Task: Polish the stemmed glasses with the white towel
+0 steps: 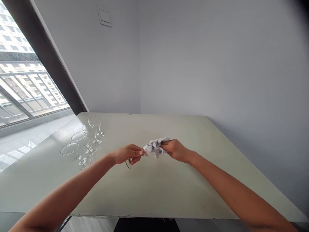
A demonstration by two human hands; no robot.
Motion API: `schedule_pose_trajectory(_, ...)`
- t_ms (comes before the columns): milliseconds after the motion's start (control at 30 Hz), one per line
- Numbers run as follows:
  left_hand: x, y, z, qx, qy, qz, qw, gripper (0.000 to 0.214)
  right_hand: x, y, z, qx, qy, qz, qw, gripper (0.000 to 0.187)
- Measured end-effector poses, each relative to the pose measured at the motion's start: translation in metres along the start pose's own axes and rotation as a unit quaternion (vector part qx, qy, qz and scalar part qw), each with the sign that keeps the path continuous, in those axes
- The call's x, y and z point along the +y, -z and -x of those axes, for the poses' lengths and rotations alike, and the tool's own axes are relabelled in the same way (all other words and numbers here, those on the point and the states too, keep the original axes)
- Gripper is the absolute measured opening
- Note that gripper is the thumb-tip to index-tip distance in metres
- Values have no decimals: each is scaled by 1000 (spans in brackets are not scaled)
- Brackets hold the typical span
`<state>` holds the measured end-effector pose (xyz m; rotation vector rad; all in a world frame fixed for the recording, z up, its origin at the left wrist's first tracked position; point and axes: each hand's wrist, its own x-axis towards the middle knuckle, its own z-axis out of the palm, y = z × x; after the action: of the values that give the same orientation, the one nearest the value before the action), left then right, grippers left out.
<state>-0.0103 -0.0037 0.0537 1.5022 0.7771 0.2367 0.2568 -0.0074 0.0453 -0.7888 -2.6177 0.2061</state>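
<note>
Above the middle of the table, my left hand (pixel 129 154) is closed on a stemmed glass (pixel 128 163), tilted on its side. The round foot shows below and left of my fingers, and the bowl points right. A crumpled white cloth (pixel 155 145) covers most of the bowl. My right hand (pixel 175 150) grips that cloth and presses it at the mouth of the glass; some of its fingers are hidden in the folds. Several clear stemmed glasses stand upright in a row at the table's left side, the nearest glass (pixel 83 162) left of my left forearm.
The pale table (pixel 145 190) reaches back to a grey wall (pixel 193 64). A window (pixel 29 74) with a railing outside lies to the left. Below the table's front edge is a dark object (pixel 146 225). A switch plate (pixel 104 16) sits on the wall.
</note>
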Motion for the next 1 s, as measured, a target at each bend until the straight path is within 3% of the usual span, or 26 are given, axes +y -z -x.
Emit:
schedule_pose_trajectory(133, -15, -2, -2, 171, 4, -24, 985, 32, 1, 19, 13, 85, -88, 37, 992, 45)
schedule_pose_trajectory(267, -23, -9, -10, 340, 37, -216, 915, 27, -27, 22, 11, 102, -81, 132, 983, 41)
schedule_pose_trajectory(367, -26, -22, -18, 370, -7, -375, 850, 25, -50, 7, -5, 82, -22, 147, 985, 45)
schedule_pose_trajectory(467, -28, -32, -22, 369, -108, -487, 784, 26, -57, -9, -23, 76, -1, 87, 993, 35)
schedule_pose_trajectory(533, -29, -34, -21, 360, -177, -536, 743, 24, -49, -12, -33, 91, -49, 4, 995, 27)
schedule_pose_trajectory(600, -29, -35, -18, 344, -233, -555, 720, 21, -33, -9, -39, 73, -134, -137, 979, 28)
schedule_pose_trajectory(667, -30, -35, -15, 333, -268, -542, 724, 19, -16, -4, -43, 24, -220, -331, 917, 33)
schedule_pose_trajectory(733, -31, -36, -15, 349, -273, -490, 751, 24, -5, -5, -47, 26, -276, -517, 810, 35)
schedule_pose_trajectory(800, -31, -38, -20, 388, -252, -408, 787, 33, -5, -13, -52, 115, -298, -643, 696, 35)
schedule_pose_trajectory(867, -28, -40, -29, 433, -226, -305, 818, 40, -15, -29, -59, 219, -288, -702, 613, 35)
schedule_pose_trajectory(933, -23, -41, -41, 477, -208, -192, 832, 41, -32, -47, -65, 278, -271, -713, 584, 34)
schedule_pose_trajectory(1000, -16, -43, -53, 512, -192, -89, 833, 40, -47, -62, -69, 313, -271, -683, 602, 34)
